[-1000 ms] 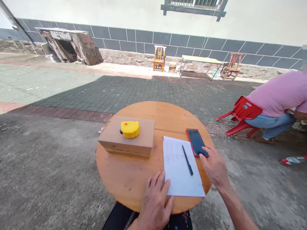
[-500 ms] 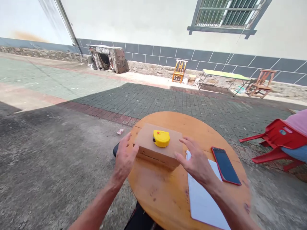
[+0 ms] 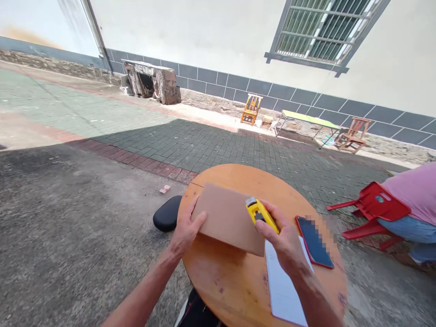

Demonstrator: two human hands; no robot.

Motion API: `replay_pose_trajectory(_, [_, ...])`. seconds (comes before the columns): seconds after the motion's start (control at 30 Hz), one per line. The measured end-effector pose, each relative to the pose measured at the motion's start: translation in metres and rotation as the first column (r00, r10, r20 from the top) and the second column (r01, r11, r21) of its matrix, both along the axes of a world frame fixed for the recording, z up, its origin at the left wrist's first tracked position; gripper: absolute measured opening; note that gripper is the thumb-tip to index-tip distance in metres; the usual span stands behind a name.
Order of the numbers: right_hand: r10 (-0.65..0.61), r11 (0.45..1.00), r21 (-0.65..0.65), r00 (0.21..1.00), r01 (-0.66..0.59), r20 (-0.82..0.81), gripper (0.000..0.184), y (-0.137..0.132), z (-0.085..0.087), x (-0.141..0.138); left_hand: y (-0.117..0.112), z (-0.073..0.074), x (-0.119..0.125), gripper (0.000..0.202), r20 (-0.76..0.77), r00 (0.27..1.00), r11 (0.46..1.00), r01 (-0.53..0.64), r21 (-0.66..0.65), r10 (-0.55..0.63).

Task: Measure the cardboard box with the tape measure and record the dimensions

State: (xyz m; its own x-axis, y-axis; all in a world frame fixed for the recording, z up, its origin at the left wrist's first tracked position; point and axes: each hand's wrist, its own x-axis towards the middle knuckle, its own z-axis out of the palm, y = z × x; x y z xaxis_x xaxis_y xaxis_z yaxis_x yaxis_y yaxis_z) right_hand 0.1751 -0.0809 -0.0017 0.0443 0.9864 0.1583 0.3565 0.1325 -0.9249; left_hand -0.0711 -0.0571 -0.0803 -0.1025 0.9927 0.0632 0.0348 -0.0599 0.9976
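At the centre of my frame the cardboard box [image 3: 226, 218] is tilted above the round tabletop [image 3: 221, 277]. The left hand [image 3: 186, 227] has its grip closed on the box's left edge (thumb on top). The right hand [image 3: 284, 240] grips the yellow tape measure [image 3: 260, 213] at the box's right corner. Lower right I see a paper sheet [image 3: 282, 286] and a red phone [image 3: 313, 243]. A red chair [image 3: 371, 209] stands at the frame's right edge.

Yellow tape measure [image 3: 260, 214], brown cardboard box [image 3: 229, 218], red-edged phone [image 3: 314, 242], white paper [image 3: 284, 290], orange-brown table [image 3: 238, 281].
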Motion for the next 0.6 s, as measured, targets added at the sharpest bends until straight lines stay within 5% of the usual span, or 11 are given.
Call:
replay_pose_trajectory(0.13, [-0.230, 0.969, -0.049, 0.812, 0.242, -0.536, 0.043, -0.064, -0.018, 0.052, -0.060, -0.035, -0.008, 0.071, -0.028, 0.996, 0.996, -0.088, 0.033, 0.089])
replay_pose_trajectory(0.3, [-0.358, 0.934, -0.248, 0.630, 0.259, -0.689, 0.033, -0.100, -0.056, 0.057, -0.108, -0.065, 0.009, 0.066, -0.062, 0.982, 0.984, -0.179, 0.023, 0.180])
replay_pose_trajectory(0.5, [-0.329, 0.944, -0.264, 0.563, 0.195, -0.758, 0.034, -0.097, -0.063, 0.047, -0.097, -0.056, 0.033, 0.057, -0.051, 0.985, 0.986, -0.160, 0.055, 0.162])
replay_pose_trajectory(0.6, [-0.303, 0.952, -0.284, 0.458, 0.111, -0.836, 0.036, -0.102, -0.058, 0.056, -0.085, -0.058, 0.029, 0.058, -0.128, 0.987, 0.995, -0.089, 0.044, 0.094])
